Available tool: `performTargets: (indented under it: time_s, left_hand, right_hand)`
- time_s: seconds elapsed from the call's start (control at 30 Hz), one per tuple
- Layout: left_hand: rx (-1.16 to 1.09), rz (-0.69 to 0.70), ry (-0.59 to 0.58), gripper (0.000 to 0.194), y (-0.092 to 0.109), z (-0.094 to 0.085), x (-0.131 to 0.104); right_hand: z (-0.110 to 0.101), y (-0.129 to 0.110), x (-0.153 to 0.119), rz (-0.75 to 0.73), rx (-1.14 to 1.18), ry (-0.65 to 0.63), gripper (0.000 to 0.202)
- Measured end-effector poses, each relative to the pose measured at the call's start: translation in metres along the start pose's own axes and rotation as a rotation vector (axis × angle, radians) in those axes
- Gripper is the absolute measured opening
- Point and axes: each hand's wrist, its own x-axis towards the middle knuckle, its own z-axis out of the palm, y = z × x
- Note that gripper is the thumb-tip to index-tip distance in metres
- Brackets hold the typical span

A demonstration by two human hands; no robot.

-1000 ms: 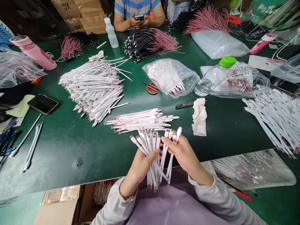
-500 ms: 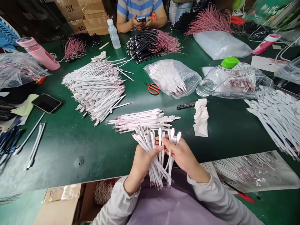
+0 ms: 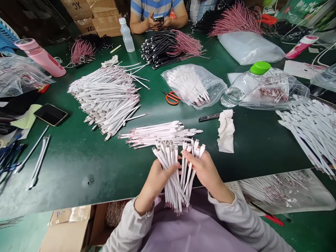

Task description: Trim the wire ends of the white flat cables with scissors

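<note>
My left hand (image 3: 159, 175) is closed round a thick bundle of short white USB cables (image 3: 172, 189), connectors up and bare pinkish wire ends hanging down over my lap. In my right hand (image 3: 206, 168) is a smaller bunch of the same cables (image 3: 189, 175), pinched between thumb and fingers just right of the left bundle. The lower ends of both bunches come close together. Just beyond my hands, a flat stack of white cables (image 3: 160, 133) lies on the green table (image 3: 110, 168). Some of my fingers are hidden behind the cables.
A large white cable heap (image 3: 105, 98) lies left, another (image 3: 312, 129) right. Orange-handled scissors (image 3: 172, 98), a bagged cable bundle (image 3: 194, 85), a utility knife (image 3: 209, 117), crumpled white cloth (image 3: 225, 131) and a water bottle (image 3: 245, 84) lie ahead. Across sits a person (image 3: 159, 14) holding a phone.
More cables now stand in the right hand's bunch, and a gap has opened between it and the left bundle. The left hand keeps its grip.
</note>
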Motion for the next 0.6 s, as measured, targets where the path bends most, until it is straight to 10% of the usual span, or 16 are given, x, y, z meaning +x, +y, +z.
performTargets:
  time_s: [0.23,0.43,0.6]
  left_hand:
    - [-0.122,0.020,0.040,0.030,-0.0045,0.0048,0.0042]
    - [-0.128,0.059,-0.024,0.032,-0.0061,0.0033,0.0045]
    - [0.042,0.047,-0.095,0.033,-0.0010,-0.0031,0.0005]
  right_hand:
    - [0.0051,-0.0060,-0.0011,0.076,0.107,0.025,0.035]
    - [0.0052,-0.0100,-0.0003,0.189,0.219,-0.243,0.031]
    - [0.0043,-0.0051,0.0026,0.048,0.042,-0.094,0.029]
